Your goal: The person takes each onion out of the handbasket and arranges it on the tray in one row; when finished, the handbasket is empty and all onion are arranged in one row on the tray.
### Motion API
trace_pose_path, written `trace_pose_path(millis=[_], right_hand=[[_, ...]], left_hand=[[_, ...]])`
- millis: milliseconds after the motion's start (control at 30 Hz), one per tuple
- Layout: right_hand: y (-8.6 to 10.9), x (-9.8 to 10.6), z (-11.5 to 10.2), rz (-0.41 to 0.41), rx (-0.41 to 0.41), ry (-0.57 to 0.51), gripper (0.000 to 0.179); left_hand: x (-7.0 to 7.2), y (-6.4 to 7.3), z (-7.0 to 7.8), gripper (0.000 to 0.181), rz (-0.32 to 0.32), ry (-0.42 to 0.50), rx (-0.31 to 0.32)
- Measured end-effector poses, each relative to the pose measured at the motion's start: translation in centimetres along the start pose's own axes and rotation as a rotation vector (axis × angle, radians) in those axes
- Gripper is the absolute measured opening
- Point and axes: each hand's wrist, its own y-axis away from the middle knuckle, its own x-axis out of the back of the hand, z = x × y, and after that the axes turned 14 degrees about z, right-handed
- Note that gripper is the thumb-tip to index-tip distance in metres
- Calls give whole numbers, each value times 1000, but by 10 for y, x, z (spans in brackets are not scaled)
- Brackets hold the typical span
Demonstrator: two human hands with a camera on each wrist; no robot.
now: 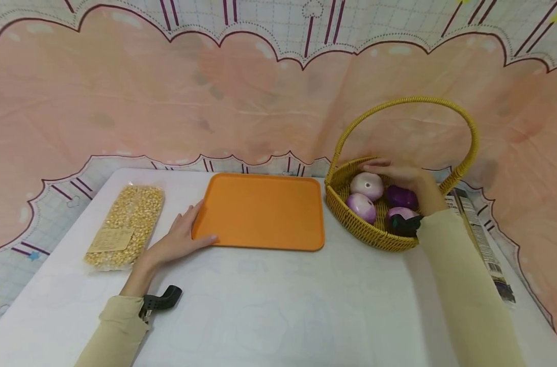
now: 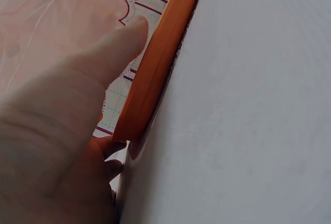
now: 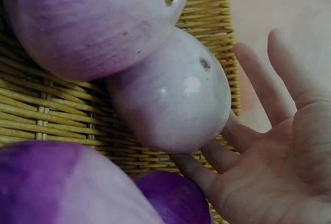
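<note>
Pale round vegetable (image 1: 367, 186) sits in the far part of the wicker basket (image 1: 370, 237), right side of the bench (image 1: 278, 300). Right hand (image 1: 397, 173) is over the basket's far rim, fingers spread. In the right wrist view, some fingertips (image 3: 227, 125) are at the vegetable's side, apparently in contact, not clenched round it; two other digits extend clear of it.

Three more vegetables in the basket: a purple-white one (image 1: 361, 208) just near of the pale one, a dark purple one (image 1: 401, 197) to the right, and one with a dark green cap (image 1: 404, 225) at the near right. Basket handle (image 1: 411, 100) arches up over the lot.

Orange tray (image 1: 260, 211) lies flat, left of the basket, just beside it. Left hand (image 1: 185, 232) is at its left edge: fingers along the rim, thumb at the near left corner, relaxed, no grip on it.

Further left: clear bag of yellow kernels (image 1: 131, 219), lying flat, paper label (image 1: 110, 239) on its near end. Black wrist mount (image 1: 161, 300) on the left wrist. Far right: printed package (image 1: 483, 244), partly hidden by the right sleeve (image 1: 466, 285). Patterned cloth (image 1: 168, 102) hangs behind the bench.
</note>
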Motion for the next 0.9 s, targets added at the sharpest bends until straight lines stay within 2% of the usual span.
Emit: trace_pose_path(millis=[100,200,333,433,700,900], right_hand=[[1,-1,1,1,-9,70,53],[0,-3,1,-60,-4,74,56],[0,-5,1,-181,-57,68,58],[-1,-6,1,-225,-93,89,60],[-4,-12,2,-291,-112,161,66],[-9,-16,0,-307,-148,210,67]], left_hand=[[-1,1,1,106,6,-19,-17],[-2,1,1,107,15,-38,-24],[-2,2,2,108,15,-63,-26],[-2,3,4,108,12,-85,-25],[-5,2,2,110,16,-105,-18],[-4,2,2,110,18,-113,-15]])
